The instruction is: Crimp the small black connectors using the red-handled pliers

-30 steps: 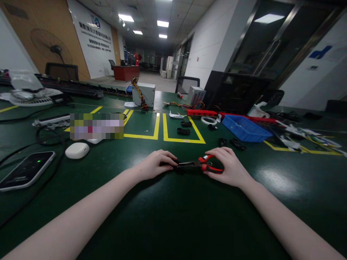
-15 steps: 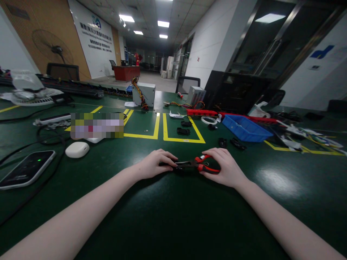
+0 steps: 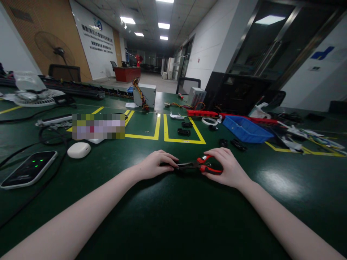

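My right hand is closed on the red and black handles of a pair of long-nose pliers, which lies level with its jaws pointing left. At the jaw tips, my left hand pinches a small black piece, mostly covered by the fingers; its kind I cannot make out. Whether the jaws grip this piece or only touch it does not show. Both hands are low over the green table. Beyond them, small black parts lie within a yellow taped square, and further black parts lie to its right.
At the right stands a blue bin. A white roll sits beside red strips. Metal power supply boxes with cables stand at the back. On the left are a phone-like device, a white case and black cables.
The pliers and my right hand shifted slightly left, then back right. My left hand stays nearly still with the black piece.
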Motion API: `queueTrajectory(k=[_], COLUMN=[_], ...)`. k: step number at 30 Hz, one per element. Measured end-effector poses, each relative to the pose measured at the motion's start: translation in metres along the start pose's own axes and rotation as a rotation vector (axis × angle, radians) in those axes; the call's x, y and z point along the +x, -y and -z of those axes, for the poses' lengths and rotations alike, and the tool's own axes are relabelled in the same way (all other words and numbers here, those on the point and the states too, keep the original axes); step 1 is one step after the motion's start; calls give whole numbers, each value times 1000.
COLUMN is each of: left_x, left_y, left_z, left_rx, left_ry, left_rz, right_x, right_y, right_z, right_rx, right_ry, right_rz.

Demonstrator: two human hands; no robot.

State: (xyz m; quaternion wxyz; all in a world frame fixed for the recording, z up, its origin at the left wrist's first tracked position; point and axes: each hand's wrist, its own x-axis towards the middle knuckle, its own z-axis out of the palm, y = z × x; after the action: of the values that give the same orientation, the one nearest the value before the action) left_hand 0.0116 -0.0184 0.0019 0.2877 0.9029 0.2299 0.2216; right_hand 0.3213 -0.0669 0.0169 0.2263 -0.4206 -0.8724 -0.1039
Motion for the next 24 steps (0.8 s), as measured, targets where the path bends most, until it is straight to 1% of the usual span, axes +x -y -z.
queueTrajectory(k=[4,6,8,13,16,18,21,24], left_x=[-3,-4,-4,-4,-4,-4,-4,-4], left_y=[-8,-11,-13,-14,-12,-10,-9,-11], left_z=[0,0,-1,-2,-5,-7,-10,-12], left_rx=[147,242,303,358,369,367,356,345], left_ry=[3,9,15,4,-11,-27,-44,-55], left_rz=[-72,-88,-88,-96,-105,-106,-104,-98], right_x=[-1,-1,-1,1,3,5,12,21], right_y=[-5,-6,-7,-9,-5,4,28,55], right_z=[0,-1,-2,-5,-3,-1,-2,-8], right_rx=[-48,-84,-104,-108,-114,-107,-44,64], right_ry=[-17,-28,-10,94,106,58,-19,-9], right_rz=[-23,-54,-82,-119,-118,-88,17,164])
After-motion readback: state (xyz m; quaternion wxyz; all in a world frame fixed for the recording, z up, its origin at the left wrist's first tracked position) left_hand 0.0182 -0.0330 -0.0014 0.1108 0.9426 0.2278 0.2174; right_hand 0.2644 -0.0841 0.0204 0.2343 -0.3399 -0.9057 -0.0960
